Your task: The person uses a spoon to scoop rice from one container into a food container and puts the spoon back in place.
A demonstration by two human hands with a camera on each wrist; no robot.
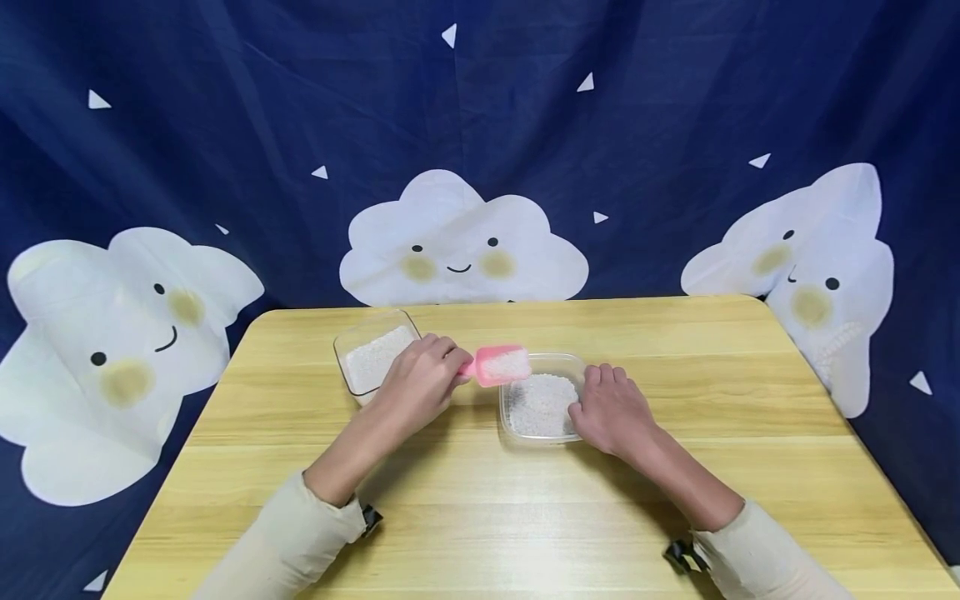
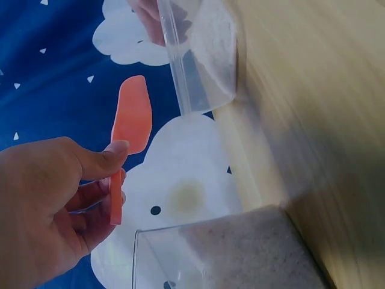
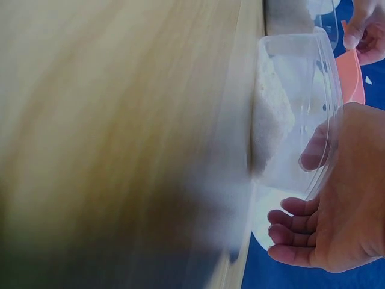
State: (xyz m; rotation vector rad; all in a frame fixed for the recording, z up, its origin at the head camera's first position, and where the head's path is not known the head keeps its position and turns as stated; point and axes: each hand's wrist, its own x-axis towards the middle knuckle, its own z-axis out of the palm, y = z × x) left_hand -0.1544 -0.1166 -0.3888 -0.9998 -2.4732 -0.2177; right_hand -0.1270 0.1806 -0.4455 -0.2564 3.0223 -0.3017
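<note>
My left hand point(image 1: 422, 377) pinches the handle of a pink scoop point(image 1: 491, 367) between thumb and fingers. White, rice-like grains point(image 1: 510, 364) lie in the scoop's bowl, which overlaps the left rim of a clear plastic container point(image 1: 538, 440). That container holds a bed of similar white grains point(image 1: 543, 404). At its right side my right hand point(image 1: 617, 412) grips the rim; the right wrist view shows the thumb point(image 3: 314, 150) through the clear wall and the other fingers point(image 3: 295, 232) curled outside. The left wrist view shows the scoop point(image 2: 133, 117) from behind, its contents hidden.
A squarish clear container point(image 1: 351, 387) with a dark rim, also holding white grains, stands at the left, partly behind my left hand. Both containers stand on a light wooden table point(image 1: 480, 517). A dark blue curtain point(image 1: 480, 100) with printed clouds hangs behind the table's far edge.
</note>
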